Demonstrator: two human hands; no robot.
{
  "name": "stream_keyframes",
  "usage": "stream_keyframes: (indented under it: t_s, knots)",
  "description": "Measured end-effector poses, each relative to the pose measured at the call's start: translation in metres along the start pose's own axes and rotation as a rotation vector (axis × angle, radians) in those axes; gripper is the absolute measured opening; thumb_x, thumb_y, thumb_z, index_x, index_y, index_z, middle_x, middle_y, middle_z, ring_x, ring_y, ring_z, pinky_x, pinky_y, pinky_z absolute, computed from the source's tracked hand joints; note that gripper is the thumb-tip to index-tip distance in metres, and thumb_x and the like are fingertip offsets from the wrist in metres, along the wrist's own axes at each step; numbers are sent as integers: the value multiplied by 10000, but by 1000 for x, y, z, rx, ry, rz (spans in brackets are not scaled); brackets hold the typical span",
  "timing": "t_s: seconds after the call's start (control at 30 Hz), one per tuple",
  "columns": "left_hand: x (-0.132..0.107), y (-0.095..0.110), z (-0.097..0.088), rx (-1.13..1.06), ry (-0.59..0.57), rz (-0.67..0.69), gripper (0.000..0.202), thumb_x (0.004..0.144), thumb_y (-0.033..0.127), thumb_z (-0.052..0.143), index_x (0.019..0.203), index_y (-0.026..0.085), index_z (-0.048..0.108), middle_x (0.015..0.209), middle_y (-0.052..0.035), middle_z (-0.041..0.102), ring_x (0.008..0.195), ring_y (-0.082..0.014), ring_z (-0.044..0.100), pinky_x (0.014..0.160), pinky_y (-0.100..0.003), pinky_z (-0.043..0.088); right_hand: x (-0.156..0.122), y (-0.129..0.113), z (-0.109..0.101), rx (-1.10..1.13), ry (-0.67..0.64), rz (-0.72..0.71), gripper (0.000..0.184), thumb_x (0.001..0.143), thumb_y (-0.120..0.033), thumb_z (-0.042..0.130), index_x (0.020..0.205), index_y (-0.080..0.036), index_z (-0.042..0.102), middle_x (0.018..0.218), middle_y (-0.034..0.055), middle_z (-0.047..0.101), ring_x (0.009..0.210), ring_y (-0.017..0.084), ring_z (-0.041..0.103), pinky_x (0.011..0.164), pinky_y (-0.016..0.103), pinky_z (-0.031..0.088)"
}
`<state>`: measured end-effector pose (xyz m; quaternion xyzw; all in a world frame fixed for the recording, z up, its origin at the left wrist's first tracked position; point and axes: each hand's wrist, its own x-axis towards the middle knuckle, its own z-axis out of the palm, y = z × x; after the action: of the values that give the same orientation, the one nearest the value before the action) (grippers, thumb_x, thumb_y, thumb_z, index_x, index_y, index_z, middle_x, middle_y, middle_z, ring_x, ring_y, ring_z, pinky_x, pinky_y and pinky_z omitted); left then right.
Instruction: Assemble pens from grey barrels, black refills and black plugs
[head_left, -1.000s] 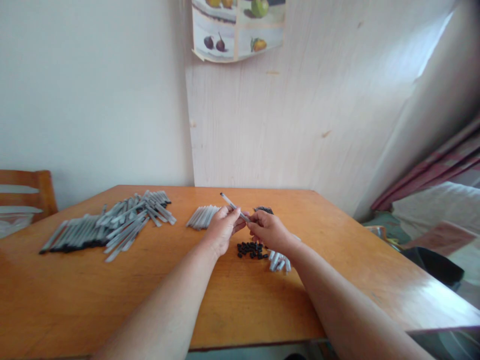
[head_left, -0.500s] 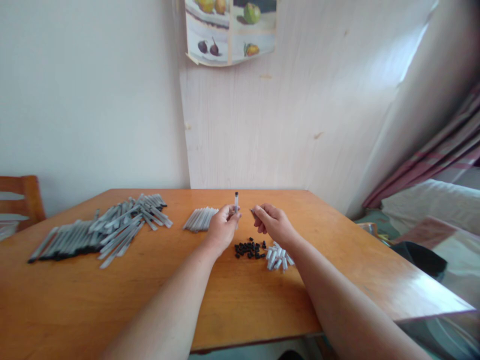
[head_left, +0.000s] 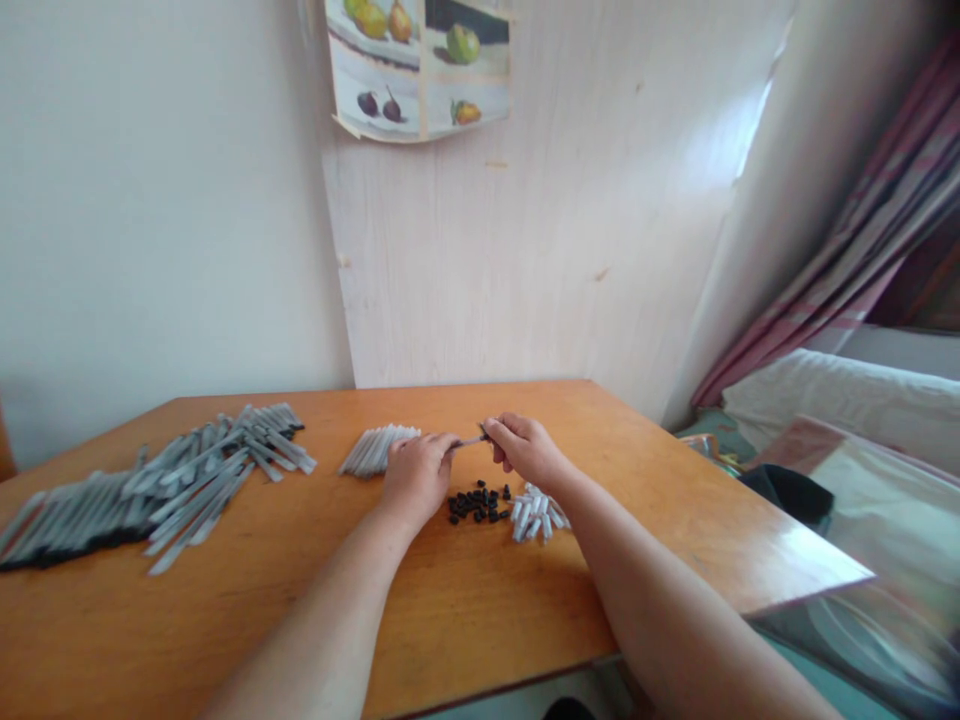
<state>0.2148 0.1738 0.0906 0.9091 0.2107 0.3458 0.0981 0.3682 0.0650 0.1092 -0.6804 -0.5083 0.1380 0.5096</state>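
My left hand (head_left: 415,478) is closed around a thin grey pen tube (head_left: 466,442), which lies nearly level and points right. My right hand (head_left: 525,449) pinches at the tube's right tip; whether it grips a small part there is hidden. Just below the hands lie several small black plugs (head_left: 477,503) and several short grey caps (head_left: 534,516) on the orange wooden table (head_left: 450,620). A small bundle of grey tubes (head_left: 375,450) rests left of my left hand.
A large heap of grey pens with dark ends (head_left: 150,485) covers the table's left side. A pale panel with a fruit poster (head_left: 420,70) stands behind. Bedding and a striped curtain (head_left: 862,230) lie past the table's right edge.
The tube went from slanted, to upright in my left hand, to nearly level now. My right hand let go, then came back to its tip. The view swung right.
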Motion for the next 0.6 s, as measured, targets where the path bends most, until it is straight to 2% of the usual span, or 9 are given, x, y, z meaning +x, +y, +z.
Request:
stream_keyframes:
  t_s: [0.27,0.37,0.47,0.6]
  knots:
    - [-2,1,-2,117,-9,31,250,882,229,450,987,292,669,963,-63,692,961,-254,576,975,-463,280,1,5,-3,-144,-93,6,203,817,-302,535,674,-163,576,592,5,641,442,74,547,412,163,361]
    - [-1,0,-1,104,43,50,254,876,242,466,1050,265,650,1052,-81,674,1023,-272,561,981,-454,297,2,6,-4,-163,-109,28,185,798,-280,550,661,-160,585,588,11,646,451,80,553,418,166,360]
    - [0,-1,2,103,150,24,380,853,262,508,1226,207,560,1228,-132,596,1146,-307,500,996,-452,313,6,6,-8,-200,-29,36,183,792,-282,550,663,-161,597,564,10,635,462,88,547,438,178,360]
    - [0,-4,5,149,168,-12,410,866,296,495,1258,176,524,1202,-147,590,1139,-311,500,982,-442,351,12,2,-23,-336,177,-3,211,793,-328,557,677,-166,629,581,16,641,527,103,555,484,192,355]
